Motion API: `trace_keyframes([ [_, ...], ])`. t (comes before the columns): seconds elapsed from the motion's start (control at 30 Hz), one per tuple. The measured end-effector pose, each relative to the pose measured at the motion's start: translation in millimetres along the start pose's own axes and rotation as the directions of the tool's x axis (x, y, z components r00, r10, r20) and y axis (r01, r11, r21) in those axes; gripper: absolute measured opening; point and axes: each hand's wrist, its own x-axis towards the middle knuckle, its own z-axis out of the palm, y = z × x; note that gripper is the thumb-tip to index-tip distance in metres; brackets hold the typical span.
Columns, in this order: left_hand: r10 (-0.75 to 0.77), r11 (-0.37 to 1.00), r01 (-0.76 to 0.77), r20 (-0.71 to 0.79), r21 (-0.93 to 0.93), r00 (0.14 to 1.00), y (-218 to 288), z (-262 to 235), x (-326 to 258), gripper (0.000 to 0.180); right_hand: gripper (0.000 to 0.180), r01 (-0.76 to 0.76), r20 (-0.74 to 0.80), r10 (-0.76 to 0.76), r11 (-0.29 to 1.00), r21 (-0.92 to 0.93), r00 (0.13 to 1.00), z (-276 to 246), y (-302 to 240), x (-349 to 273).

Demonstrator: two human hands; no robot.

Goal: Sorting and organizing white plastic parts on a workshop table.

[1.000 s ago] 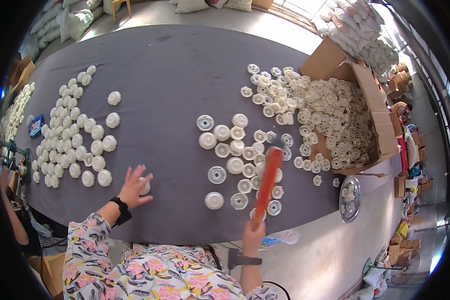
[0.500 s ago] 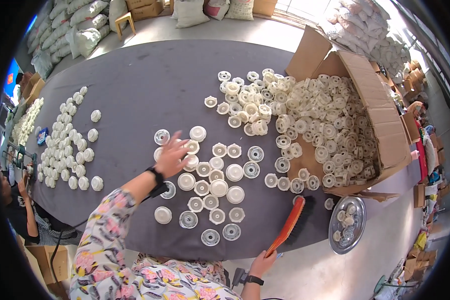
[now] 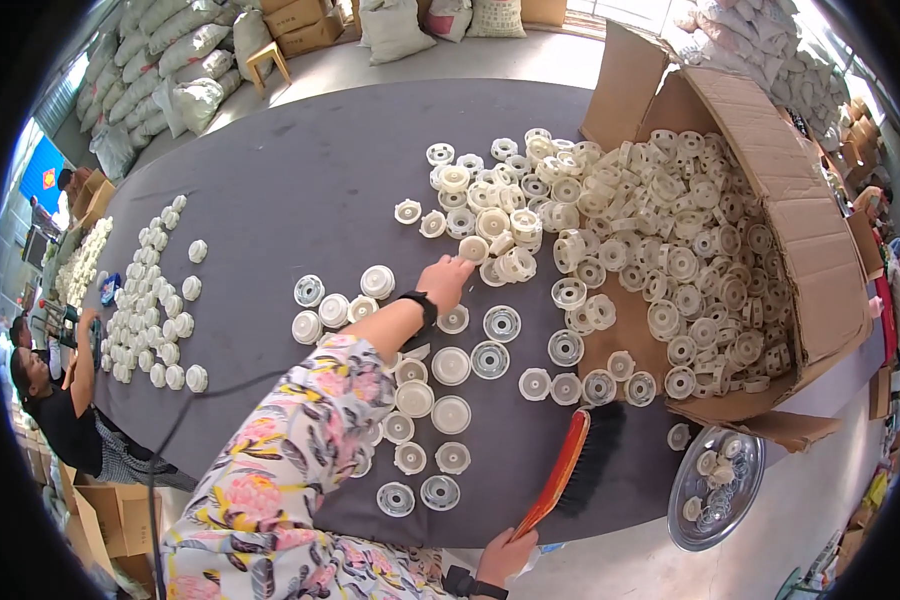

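While sacks [image 3: 185, 55] line the room's floor, the grey table [image 3: 300, 180] bears white caps [image 3: 450, 365]; the right hand [image 3: 507, 553] grips a brush [image 3: 570, 470].

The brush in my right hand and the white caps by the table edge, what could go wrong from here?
The brush hangs over the near edge of the table; a careless sweep might knock nearby white caps to the floor. The left hand reaches across the spread caps, so the flowered sleeve could drag some out of place. The metal bowl sits below the edge and could get bumped.
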Motion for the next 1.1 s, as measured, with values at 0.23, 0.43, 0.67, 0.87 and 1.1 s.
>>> trace_keyframes([
  [0.23,-0.164,0.905,0.187,0.093,-0.382,0.982,-36.2,-17.0,-20.7,0.051,0.028,0.098,-0.063,-0.097,0.995,0.011,0.993,1.0,2.6,1.1],
  [0.43,-0.162,0.525,0.245,0.187,-0.815,0.969,-64.5,-21.3,-39.7,0.049,0.025,0.135,-0.103,-0.137,0.99,-0.029,0.985,7.1,5.2,-0.5],
  [0.67,-0.251,-0.11,0.399,0.413,-0.911,0.875,-112.7,-47.8,-90.3,0.031,0.021,0.146,-0.138,-0.159,0.984,-0.097,0.978,12.8,9.4,-2.3],
  [0.87,-0.355,-0.353,0.368,0.487,-0.86,0.798,-154.4,-97.2,-187.1,0.031,0.022,0.071,-0.125,-0.079,0.995,-0.07,0.989,7.3,-1.6,-5.8],
  [1.1,-0.699,0.502,0.582,0.096,-0.639,0.709,-200.3,-52.6,-316.6,0.036,0.023,0.171,-0.157,-0.191,0.976,-0.133,0.969,17.2,15.5,0.9],
])
